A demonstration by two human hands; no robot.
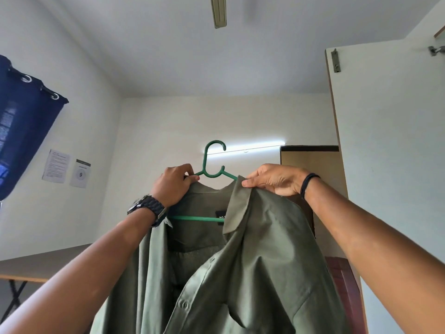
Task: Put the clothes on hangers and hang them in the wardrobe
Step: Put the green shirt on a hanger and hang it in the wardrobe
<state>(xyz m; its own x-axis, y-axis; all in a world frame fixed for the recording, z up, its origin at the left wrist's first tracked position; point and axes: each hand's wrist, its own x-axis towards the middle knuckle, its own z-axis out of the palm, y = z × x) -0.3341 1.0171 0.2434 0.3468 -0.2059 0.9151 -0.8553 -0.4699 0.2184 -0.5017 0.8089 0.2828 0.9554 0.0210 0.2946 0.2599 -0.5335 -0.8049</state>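
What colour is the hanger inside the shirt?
Green; the hanger shows best in the head view, against the pale wall.

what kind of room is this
Probably a bedroom or a hostel-type room: an open wardrobe door on the right, a blue eyelet curtain on the left, and a person fitting a green shirt onto a hanger.

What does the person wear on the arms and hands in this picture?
Both forearms are bare, with no sleeves in view. The left wrist carries a black watch with a chunky linked band. The right wrist carries a thin black band, like a cord or hair tie. No gloves or rings show on the left hand or right hand.
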